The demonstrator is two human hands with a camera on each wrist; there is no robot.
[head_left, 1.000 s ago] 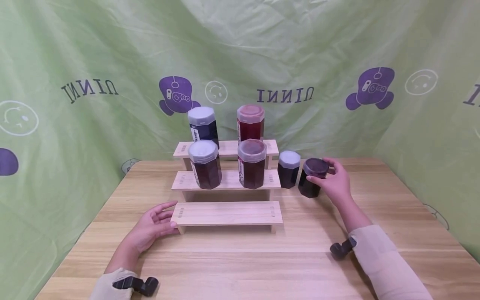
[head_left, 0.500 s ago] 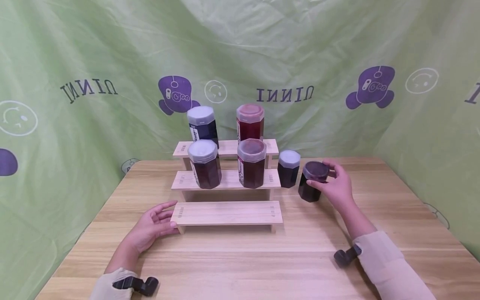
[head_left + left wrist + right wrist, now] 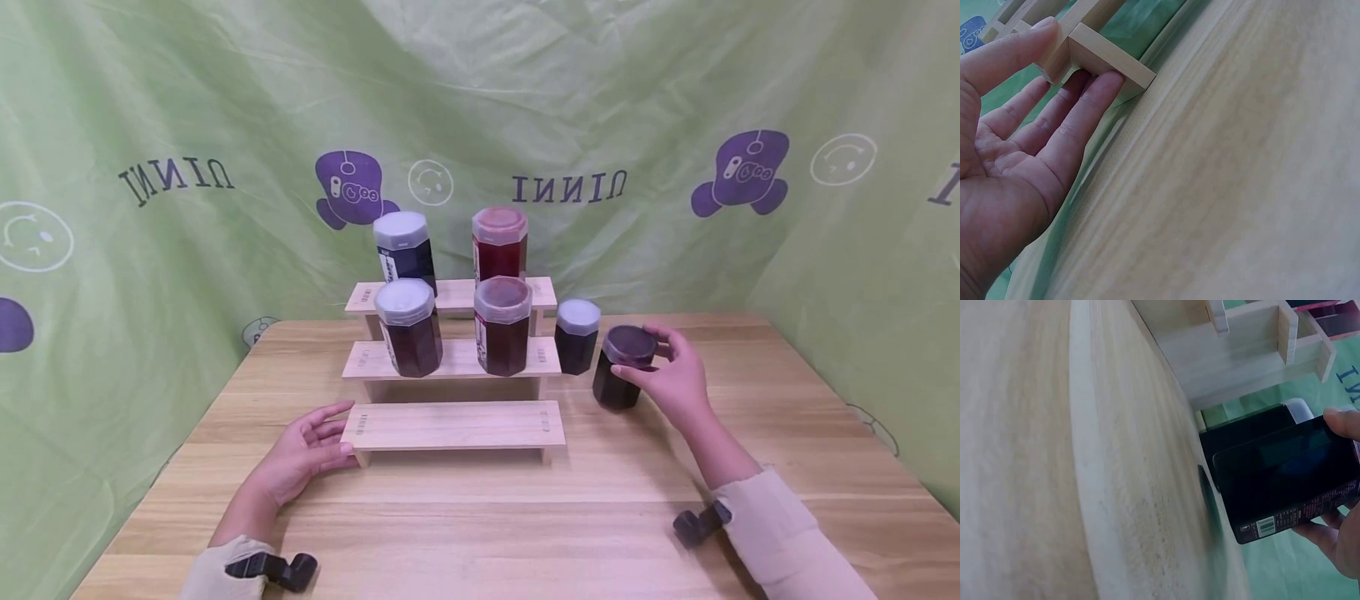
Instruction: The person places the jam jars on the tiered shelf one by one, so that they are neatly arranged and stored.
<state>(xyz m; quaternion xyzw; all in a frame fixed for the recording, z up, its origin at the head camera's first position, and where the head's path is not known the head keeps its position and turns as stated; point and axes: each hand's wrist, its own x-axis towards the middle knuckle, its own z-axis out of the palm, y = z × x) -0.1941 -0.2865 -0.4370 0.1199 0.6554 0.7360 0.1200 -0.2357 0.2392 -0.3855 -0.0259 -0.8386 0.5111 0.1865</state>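
Observation:
A three-step wooden display rack (image 3: 457,427) stands mid-table. My left hand (image 3: 303,454) holds the left end of its lowest step; in the left wrist view the thumb lies along the step while fingertips (image 3: 1109,84) touch its leg. With my right hand (image 3: 671,375) I grip a dark octagonal jar (image 3: 617,387) by its lidded top, thumb on one side and fingers on the other. That jar leans slightly, its base seemingly just off the table, as a shadow (image 3: 1207,494) shows beneath it. Another dark jar with a whitish lid (image 3: 577,346) stands behind it, right of the rack.
On the middle step stand two dark red jars, one white-lidded (image 3: 411,337) and one pink-lidded (image 3: 504,333). The top step bears a dark blue jar (image 3: 408,250) and a red jar (image 3: 501,250). A green printed curtain (image 3: 645,100) hangs behind the wooden table (image 3: 480,533).
My right hand has brought the dark jar a little nearer to me, away from the jar behind it. The left hand and the rack have stayed in place.

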